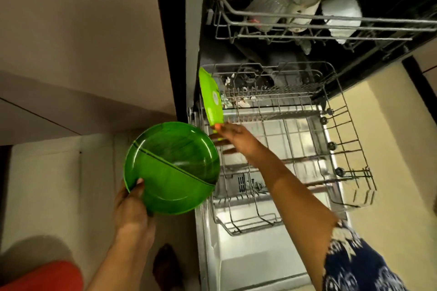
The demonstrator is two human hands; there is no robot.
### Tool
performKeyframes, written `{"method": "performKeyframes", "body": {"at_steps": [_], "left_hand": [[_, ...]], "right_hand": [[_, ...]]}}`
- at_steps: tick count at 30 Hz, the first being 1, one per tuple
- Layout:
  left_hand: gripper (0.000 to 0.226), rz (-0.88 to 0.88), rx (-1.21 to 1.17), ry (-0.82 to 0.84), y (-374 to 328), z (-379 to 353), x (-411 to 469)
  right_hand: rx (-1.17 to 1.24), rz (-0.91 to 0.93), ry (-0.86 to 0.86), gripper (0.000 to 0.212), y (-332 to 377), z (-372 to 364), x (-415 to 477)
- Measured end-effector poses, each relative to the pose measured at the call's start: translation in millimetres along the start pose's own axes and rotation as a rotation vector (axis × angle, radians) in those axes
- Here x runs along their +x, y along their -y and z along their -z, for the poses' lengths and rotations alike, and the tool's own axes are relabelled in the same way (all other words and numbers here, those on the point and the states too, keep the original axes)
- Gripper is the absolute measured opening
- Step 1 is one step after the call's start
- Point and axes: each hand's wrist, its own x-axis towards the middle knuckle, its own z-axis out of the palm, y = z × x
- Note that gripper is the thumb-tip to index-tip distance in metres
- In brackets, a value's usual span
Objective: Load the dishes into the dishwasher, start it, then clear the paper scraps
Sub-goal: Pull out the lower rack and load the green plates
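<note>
Pinches the plate (pixel 211 97) by its lower edge with the right hand (pixel 227 136), standing it on edge at the left end of the lower rack (pixel 352 125), mid-frame. Grips the stack (pixel 172 168) of green plates by its near rim with the left hand (pixel 132 205), lower left of centre. Risks toppling the plate if let go before seated between tines. Risks sliding the tilted stack to the floor, held at one rim only.

A home kitchen: open dishwasher (pixel 272 125) with mugs (pixel 305 4) racked above.
</note>
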Motion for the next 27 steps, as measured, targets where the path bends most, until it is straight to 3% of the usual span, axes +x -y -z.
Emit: {"method": "performKeyframes", "body": {"at_steps": [2, 4, 9, 13, 17, 21, 27], "left_hand": [[0.023, 0.025, 0.006, 0.037, 7.0, -2.1, -14.8], [0.024, 0.043, 0.023, 0.082, 17.0, -7.2, -28.9], [0.015, 0.052, 0.168, 0.135, 55.3, -23.4, -49.5], [0.038, 0.019, 0.335, 0.212, 87.6, -16.5, -44.2], [0.042, 0.134, 0.459, 0.260, 114.7, -5.4, -37.6], [0.041, 0.254, 0.463, 0.368, 133.4, -6.7, -41.9], [0.041, 0.301, 0.437, 0.382, 137.6, -7.6, -45.1]], "right_hand": [[0.136, -0.077, 0.149, 0.037, -18.3, 6.7, -35.3], [0.279, -0.110, 0.194, 0.034, -35.4, 12.5, -59.2], [0.374, -0.086, 0.005, 0.030, -65.1, 27.7, -96.5], [0.042, 0.046, -0.406, 0.026, -83.7, 50.3, -124.4], [-0.409, 0.172, -0.687, 0.033, -96.3, 44.4, -150.5], [-0.568, 0.176, -0.734, 0.037, -108.0, 18.3, -159.6], [-0.656, 0.129, -0.721, 0.040, -121.2, -12.3, -150.0]]}}
